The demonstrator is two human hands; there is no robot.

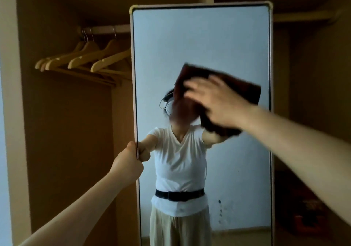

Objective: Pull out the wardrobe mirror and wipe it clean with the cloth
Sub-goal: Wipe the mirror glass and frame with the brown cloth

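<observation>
Standing upright in front of the open wardrobe (66, 132), the mirror (209, 37) filled the middle of the head view, its pale frame running from near the top of the frame down past the bottom edge. The left grip (129, 162) was closed tight round the mirror's left edge, a little below mid-height, with the fingers curled onto the glass side and the bare forearm coming up from the lower left corner. The right grip (218, 103) lay wide, fingers spread and fairly straight, flat on the dark reddish-brown cloth (237, 86), pressing it to the glass right of centre. The cloth stuck out above and below the hand, and both were smeared with motion blur, so I could not make out the thumb.

The glass held the reflection (178, 160) of a person in a white top, black belt and pale trousers against a light wall. A few dark specks (220, 207) showed at the lower right of the glass.

In the upper left, wooden hangers (85, 59) hung bare from a rail (106, 29) inside the wardrobe. In the dim lower right sat something red (307, 221) that I could not identify.
</observation>
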